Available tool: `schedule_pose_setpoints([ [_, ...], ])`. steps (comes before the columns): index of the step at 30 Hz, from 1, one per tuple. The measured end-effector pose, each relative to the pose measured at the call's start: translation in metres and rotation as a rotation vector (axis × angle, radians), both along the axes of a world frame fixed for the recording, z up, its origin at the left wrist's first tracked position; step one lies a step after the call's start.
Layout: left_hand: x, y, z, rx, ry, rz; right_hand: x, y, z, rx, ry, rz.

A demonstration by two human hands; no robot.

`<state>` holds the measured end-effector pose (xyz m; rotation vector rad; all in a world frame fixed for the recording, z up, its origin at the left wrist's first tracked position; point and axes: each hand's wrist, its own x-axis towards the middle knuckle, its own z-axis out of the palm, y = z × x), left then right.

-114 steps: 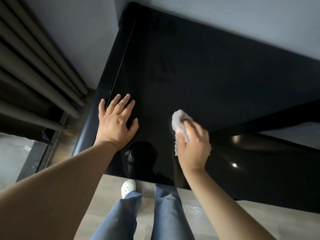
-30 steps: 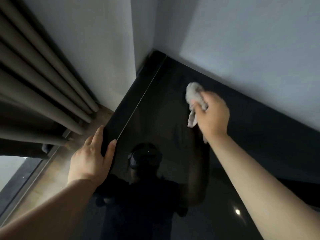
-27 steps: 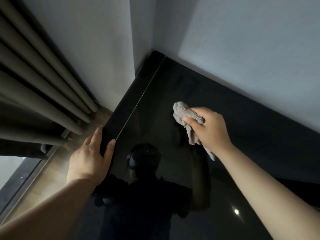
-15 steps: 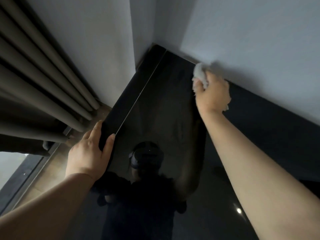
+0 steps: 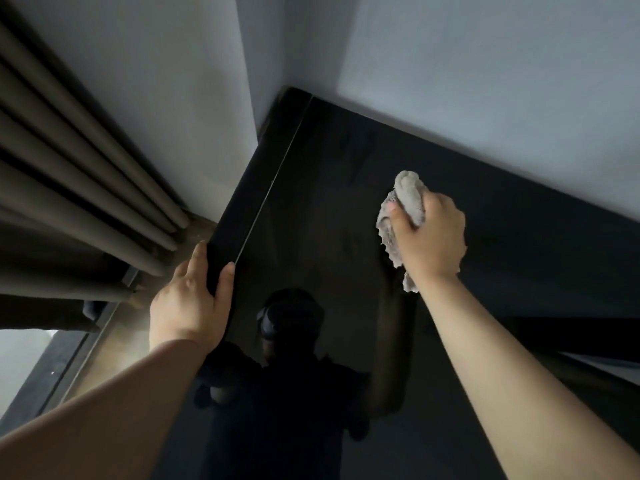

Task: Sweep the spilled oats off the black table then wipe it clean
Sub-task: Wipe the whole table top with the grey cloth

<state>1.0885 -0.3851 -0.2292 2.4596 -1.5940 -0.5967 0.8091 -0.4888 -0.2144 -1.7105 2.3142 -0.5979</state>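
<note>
Since half a second ago the right hand (image 5: 429, 237) has drawn back from the wall (image 5: 485, 81) toward the person, taking the grey cloth (image 5: 408, 194) with it; the left hand (image 5: 188, 303) has kept its place. The right hand now sits at about 3 o'clock from the middle of the view, fingers curled tight round the bunched cloth. One end of the cloth sticks out past the knuckles toward 12 o'clock and a ragged tail hangs by the wrist. The cloth lies against the glossy top of the black table (image 5: 329, 209), a little short of its far edge. At 8 o'clock the left hand grips the table's side edge: thumb on top, fingers wrapped round the outside. Pleated curtains (image 5: 69, 150) hang at 9 o'clock, and the table's far corner meets the wall at 12 o'clock
</note>
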Motion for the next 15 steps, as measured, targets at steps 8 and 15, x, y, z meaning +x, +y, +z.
schedule_pose_setpoints([
  [8, 0.0, 0.001, 0.0, -0.022, 0.022, -0.025, 0.059, 0.057, -0.007, -0.076, 0.092, 0.106],
  [15, 0.001, 0.0, -0.004, -0.048, 0.022, -0.037, 0.041, 0.081, 0.027, -0.018, -0.393, 0.086],
])
